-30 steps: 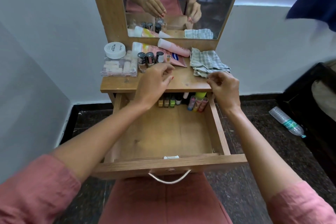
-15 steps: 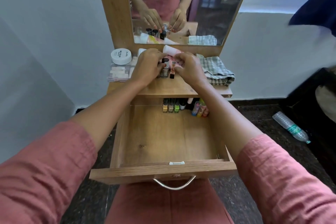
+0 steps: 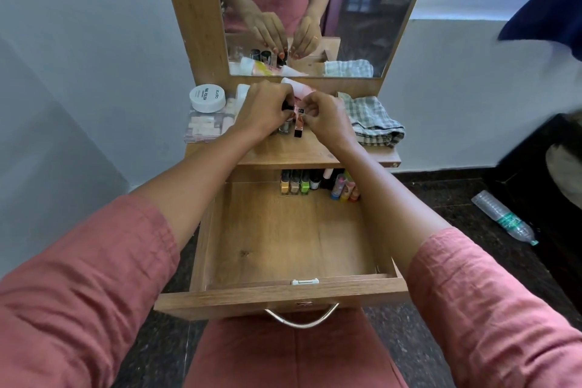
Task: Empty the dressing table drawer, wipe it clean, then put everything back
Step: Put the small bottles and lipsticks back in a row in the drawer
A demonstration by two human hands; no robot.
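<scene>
Both hands, the left hand (image 3: 264,109) and right hand (image 3: 326,118), now meet over the small bottles (image 3: 291,126) on the tabletop (image 3: 283,153), away from its front edge.

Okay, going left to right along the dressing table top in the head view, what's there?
White jar on a clear box → left hand → small bottle → right hand → checked cloth.

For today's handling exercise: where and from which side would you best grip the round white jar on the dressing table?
Probably grip the white jar across its rim from above. It is low and wide, sits atop a clear box, and the left hand crowds its right side.
</scene>
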